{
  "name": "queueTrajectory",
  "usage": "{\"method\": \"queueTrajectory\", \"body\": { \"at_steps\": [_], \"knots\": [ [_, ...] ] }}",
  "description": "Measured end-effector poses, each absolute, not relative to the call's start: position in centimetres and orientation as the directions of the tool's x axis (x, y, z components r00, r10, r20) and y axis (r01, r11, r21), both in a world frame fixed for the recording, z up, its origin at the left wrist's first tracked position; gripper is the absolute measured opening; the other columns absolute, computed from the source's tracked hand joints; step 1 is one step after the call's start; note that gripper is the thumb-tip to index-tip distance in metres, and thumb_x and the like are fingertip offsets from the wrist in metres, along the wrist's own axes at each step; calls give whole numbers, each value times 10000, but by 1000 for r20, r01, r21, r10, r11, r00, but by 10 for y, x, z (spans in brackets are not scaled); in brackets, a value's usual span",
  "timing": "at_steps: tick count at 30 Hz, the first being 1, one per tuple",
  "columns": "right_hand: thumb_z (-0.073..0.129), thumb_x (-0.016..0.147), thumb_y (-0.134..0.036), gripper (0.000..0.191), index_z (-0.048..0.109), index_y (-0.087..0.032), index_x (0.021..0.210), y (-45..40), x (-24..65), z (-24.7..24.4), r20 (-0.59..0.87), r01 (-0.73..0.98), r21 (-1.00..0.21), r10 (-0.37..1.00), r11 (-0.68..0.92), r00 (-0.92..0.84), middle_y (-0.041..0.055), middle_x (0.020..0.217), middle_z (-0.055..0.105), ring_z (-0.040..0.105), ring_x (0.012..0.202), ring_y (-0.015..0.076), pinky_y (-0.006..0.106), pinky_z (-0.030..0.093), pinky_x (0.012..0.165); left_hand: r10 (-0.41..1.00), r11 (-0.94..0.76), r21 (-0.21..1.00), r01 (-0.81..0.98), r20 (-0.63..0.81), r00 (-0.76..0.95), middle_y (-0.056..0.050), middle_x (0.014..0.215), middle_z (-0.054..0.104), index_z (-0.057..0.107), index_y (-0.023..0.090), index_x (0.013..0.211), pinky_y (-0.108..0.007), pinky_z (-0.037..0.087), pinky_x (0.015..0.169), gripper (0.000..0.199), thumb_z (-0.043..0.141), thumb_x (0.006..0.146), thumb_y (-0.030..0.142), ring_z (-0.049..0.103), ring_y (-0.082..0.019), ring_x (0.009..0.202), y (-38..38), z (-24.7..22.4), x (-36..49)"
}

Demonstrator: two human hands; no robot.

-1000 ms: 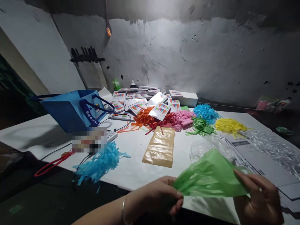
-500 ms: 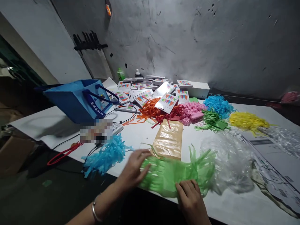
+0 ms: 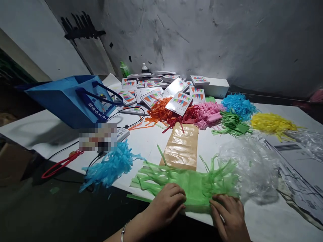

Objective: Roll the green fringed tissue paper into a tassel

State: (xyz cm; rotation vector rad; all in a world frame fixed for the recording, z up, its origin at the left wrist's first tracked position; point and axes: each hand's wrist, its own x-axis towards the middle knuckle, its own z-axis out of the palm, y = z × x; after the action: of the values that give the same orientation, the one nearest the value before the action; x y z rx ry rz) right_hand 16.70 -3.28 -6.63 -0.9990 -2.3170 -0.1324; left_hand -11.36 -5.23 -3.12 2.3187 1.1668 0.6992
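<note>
A green tissue-paper tassel sheet [image 3: 195,186], fringed at both ends, lies spread along the table's near edge. My left hand [image 3: 168,205], with a silver bracelet at the wrist, is closed on the sheet's near edge, left of its plain middle. At the right end of that middle, my right hand [image 3: 228,213] has its fingers curled and pinched on the same edge. The fringe strips fan out past both hands. Under the far side of the sheet runs a flat, shiny brown paper packet [image 3: 182,143].
Bunches of blue fringe [image 3: 111,166], orange fringe [image 3: 158,114], pink fringe [image 3: 208,114] and yellow fringe [image 3: 274,124] lie around. Crumpled clear plastic [image 3: 252,171] sits right of the sheet. A blue bag [image 3: 65,101] leans at left; printed packets [image 3: 180,102] are heaped at the back.
My left hand has moved right and nearer, from the left fringe to the near edge. The left fringe now lies spread out. My right hand has shifted slightly right along the edge.
</note>
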Motion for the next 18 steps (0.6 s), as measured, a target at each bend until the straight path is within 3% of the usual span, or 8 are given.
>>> {"method": "queueTrajectory", "body": {
  "at_steps": [4, 8, 10, 14, 18],
  "knots": [
    [594, 889, -161, 131, 667, -221, 980, -35, 163, -58, 596, 711, -123, 625, 692, -504, 55, 957, 717, 668, 919, 246, 479, 343, 974, 845, -499, 641, 583, 211, 491, -70, 1022, 690, 595, 195, 1019, -346, 400, 859, 143, 474, 964, 143, 574, -215, 949, -52, -30, -112],
    [595, 878, -145, 336, 644, -152, 1210, -37, 148, -44, 618, 693, -36, 561, 720, -551, 126, 1114, 718, 671, 1029, 263, 469, 356, 998, 843, -495, 666, 558, 213, 494, -62, 1020, 700, 607, 197, 1018, -347, 397, 865, 171, 468, 958, 118, 574, -209, 949, -52, -32, -112],
    [536, 898, -100, 336, 642, -146, 1214, -36, 139, -40, 602, 620, -32, 510, 784, -614, 114, 1136, 724, 650, 1106, 257, 452, 342, 1051, 841, -497, 666, 556, 212, 498, -59, 1024, 700, 610, 199, 1026, -349, 397, 872, 180, 466, 958, 115, 573, -211, 962, -53, -32, -113],
    [466, 926, -51, 246, 652, -166, 1039, -33, 124, -41, 602, 549, -189, 537, 814, -590, 45, 982, 747, 675, 1027, 206, 426, 267, 1150, 843, -488, 671, 558, 197, 501, -61, 1046, 694, 608, 194, 1047, -362, 401, 891, 122, 529, 955, 179, 576, -222, 980, -55, -28, -114],
    [500, 930, -81, 194, 612, -223, 1003, -31, 127, -49, 515, 545, -316, 623, 776, -588, -14, 928, 716, 675, 972, 171, 404, 173, 1168, 877, -453, 653, 607, 202, 437, -90, 1079, 687, 613, 177, 1065, -411, 401, 912, 189, 646, 908, 278, 567, -264, 995, -60, -29, -114]
  ]
}}
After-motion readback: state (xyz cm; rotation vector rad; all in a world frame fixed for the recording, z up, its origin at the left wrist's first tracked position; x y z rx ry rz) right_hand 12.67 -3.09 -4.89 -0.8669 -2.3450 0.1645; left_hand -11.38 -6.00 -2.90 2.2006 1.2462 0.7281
